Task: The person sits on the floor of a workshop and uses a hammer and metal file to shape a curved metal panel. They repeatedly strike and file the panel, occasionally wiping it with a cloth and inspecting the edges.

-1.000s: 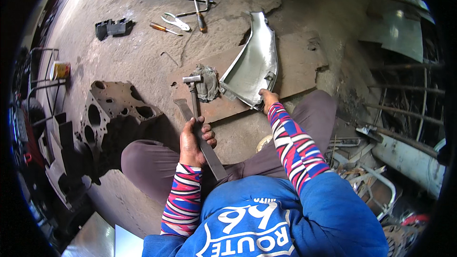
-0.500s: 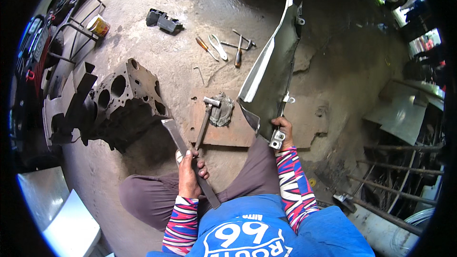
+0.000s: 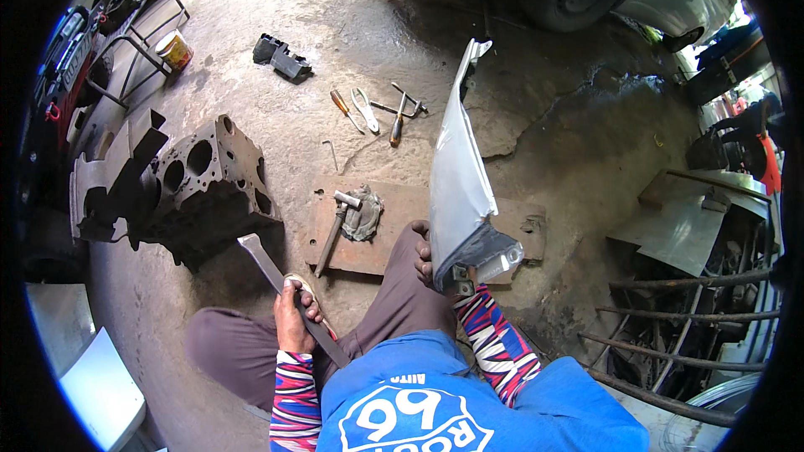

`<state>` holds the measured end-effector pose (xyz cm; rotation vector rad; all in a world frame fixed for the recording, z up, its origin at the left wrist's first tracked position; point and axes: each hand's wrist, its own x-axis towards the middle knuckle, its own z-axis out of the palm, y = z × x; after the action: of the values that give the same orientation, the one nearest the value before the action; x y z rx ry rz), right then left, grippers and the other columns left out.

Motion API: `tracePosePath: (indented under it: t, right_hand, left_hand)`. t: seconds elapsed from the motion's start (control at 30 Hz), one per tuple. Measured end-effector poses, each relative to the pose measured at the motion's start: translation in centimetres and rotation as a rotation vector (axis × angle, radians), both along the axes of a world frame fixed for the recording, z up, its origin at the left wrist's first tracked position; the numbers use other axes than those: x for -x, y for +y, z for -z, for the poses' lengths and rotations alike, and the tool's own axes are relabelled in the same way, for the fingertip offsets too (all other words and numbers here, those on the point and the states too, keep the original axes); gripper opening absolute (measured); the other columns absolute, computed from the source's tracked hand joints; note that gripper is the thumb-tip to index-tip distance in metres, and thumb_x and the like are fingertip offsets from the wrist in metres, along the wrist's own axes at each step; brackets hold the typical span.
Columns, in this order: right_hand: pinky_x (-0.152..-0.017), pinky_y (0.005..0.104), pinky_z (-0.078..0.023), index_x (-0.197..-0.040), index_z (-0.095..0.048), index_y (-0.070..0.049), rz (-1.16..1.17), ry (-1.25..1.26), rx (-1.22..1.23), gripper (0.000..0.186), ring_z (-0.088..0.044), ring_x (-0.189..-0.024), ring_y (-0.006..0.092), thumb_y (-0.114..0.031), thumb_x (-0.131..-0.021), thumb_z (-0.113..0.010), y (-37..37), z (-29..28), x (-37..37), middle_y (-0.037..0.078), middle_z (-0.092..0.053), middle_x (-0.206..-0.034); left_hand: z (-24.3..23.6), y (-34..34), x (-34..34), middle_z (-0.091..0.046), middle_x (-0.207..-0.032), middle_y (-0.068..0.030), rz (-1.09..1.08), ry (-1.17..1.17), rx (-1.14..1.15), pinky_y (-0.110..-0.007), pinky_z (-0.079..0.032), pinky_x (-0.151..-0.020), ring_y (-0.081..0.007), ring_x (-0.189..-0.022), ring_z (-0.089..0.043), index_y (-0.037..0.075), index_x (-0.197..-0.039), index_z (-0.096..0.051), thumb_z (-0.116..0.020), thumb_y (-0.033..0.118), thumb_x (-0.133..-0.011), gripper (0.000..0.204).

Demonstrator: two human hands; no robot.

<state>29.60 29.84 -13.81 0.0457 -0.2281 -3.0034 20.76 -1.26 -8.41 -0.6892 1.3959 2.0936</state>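
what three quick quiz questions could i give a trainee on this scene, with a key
1. Multiple choice: what does the left hand hold?
a) pliers
b) flat metal bar
c) screwdriver

2. True or false: the right hand is empty.

3. Short answer: which tool lies on the brown plate, its head at the crumpled grey cloth?

Key:
1. b
2. False; it holds the curved grey panel.
3. The hammer.
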Motion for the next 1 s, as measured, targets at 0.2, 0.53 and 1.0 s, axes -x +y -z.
tracePosePath:
  t: [0.2, 0.53, 1.0]
  right_hand:
    - [-0.073, 0.0481, -0.057, -0.153, -0.030, -0.003, -0.149, 0.147, 0.111, 0.078, -0.067, -0.092, 0.0451, -0.051, -0.098, -0.056, 1.9, -1.0, -2.3, 0.026, -0.062, -0.109]
    - [-0.077, 0.0491, -0.058, -0.156, -0.025, -0.001, -0.153, 0.132, 0.207, 0.084, -0.066, -0.095, 0.0447, -0.050, -0.096, -0.060, -1.2, 0.8, -5.9, 0.025, -0.058, -0.110]
    - [-0.068, 0.0388, -0.056, -0.142, -0.046, 0.001, -0.097, -0.408, 0.172, 0.062, -0.067, -0.080, 0.0264, -0.023, -0.087, -0.064, -2.6, 1.2, -5.8, 0.012, -0.066, -0.098]
  left_hand:
    - [-1.5, 3.2, -0.3, -0.047, -0.072, 0.0030, 0.053, 0.046, -0.020, -0.025, -0.038, -0.046, -0.0082, -0.051, -0.043, 0.016, -0.105, -0.054, -0.053, 0.039, -0.105, 0.023]
    - [0.8, 4.7, 1.6, -0.047, -0.076, 0.0011, 0.144, -0.020, 0.010, -0.026, -0.039, -0.048, -0.0095, -0.055, -0.044, 0.012, -0.112, -0.053, -0.053, 0.035, -0.104, 0.024]
    - [4.5, 3.8, 2.7, -0.049, -0.074, 0.0010, 0.180, -0.179, 0.042, -0.029, -0.042, -0.049, -0.0110, -0.055, -0.048, 0.013, -0.113, -0.055, -0.061, 0.032, -0.099, 0.025]
